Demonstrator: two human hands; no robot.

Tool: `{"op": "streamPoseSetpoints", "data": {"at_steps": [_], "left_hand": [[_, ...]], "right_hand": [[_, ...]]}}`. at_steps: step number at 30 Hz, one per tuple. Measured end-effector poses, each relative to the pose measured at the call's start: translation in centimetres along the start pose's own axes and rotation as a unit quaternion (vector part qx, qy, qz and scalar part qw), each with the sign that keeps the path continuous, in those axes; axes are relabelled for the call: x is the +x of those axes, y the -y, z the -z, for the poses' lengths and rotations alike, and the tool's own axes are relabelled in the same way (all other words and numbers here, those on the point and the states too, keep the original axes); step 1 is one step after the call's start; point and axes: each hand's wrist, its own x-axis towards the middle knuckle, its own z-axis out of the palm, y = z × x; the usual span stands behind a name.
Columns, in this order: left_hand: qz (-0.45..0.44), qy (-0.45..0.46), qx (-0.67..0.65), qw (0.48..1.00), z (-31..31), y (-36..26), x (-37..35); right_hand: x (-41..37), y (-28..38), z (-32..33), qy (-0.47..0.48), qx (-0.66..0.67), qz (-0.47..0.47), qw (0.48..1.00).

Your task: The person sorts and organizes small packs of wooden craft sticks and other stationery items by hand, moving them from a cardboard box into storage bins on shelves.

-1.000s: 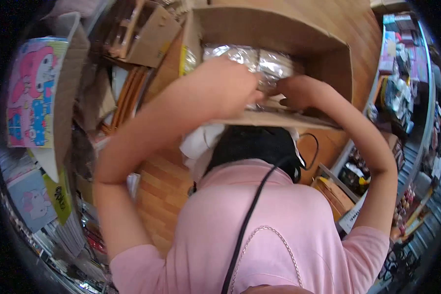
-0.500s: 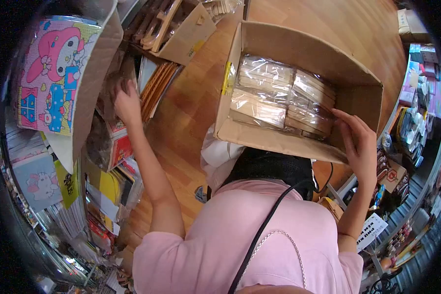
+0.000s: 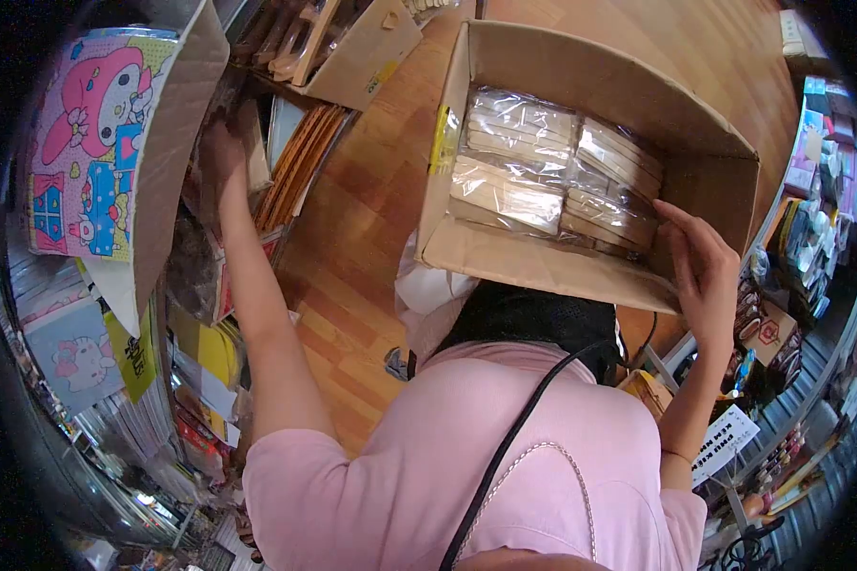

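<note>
An open cardboard box sits tilted at my lap, with several clear-wrapped packs of flat wooden sticks inside. My right hand reaches over the box's right side, fingers stretched inward. Its fingertips are at the edge of the right-hand packs, and its fingers grip nothing that I can see. My left hand is deep in shadow at the left shelf, beside a light cardboard piece and a row of orange-edged flat items. Blur and darkness hide its fingers.
On the left stands a carton with a pink cartoon picture book. Above is another cardboard box with wooden items. Stocked shelves curve along the right. Wooden floor shows between, and a black cable crosses my shirt.
My left hand has moved further up and left into the shaded shelf. The box and my right hand have shifted slightly right in view.
</note>
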Motion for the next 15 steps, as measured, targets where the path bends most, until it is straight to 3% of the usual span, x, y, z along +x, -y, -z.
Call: {"op": "streamPoseSetpoints", "data": {"at_steps": [9,10,12,13,15], "left_hand": [[0.137,-0.061,-0.054,0.987,13.8,-5.1,-13.1],[0.119,-0.085,-0.069,0.987,14.9,-5.9,-15.0],[-0.001,-0.199,-0.145,0.969,17.1,-8.4,-18.0],[-0.115,-0.309,-0.215,0.919,17.8,-9.5,-19.3],[-0.101,-0.327,-0.237,0.909,19.4,-11.6,-22.6]], "right_hand": [[-0.1,0.3,0.2,-0.011,0.006,-0.011,1.000],[-0.1,0.3,0.2,-0.016,0.025,-0.010,1.000],[0.1,0.6,0.4,-0.026,0.038,-0.016,0.999],[0.3,1.0,0.5,-0.042,0.062,-0.013,0.997],[0.8,0.8,0.5,-0.068,0.102,0.002,0.992]]}}
